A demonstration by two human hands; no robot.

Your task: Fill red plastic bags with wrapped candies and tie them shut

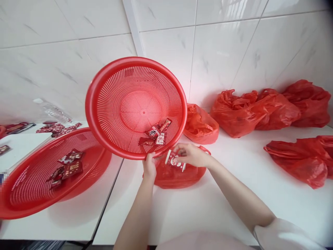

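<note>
head view: left hand (150, 168) clamped on upper basket (142, 107), tilted probably so packets (154, 132) pool low; right hand (192, 155) pinching printed packet (172, 159) above bag (179, 182)

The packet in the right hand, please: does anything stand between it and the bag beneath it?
Nothing visible does: the packet, in the right hand, shows right over the bag. The basket, held by the left hand, appears beside that path, not across it.
</note>
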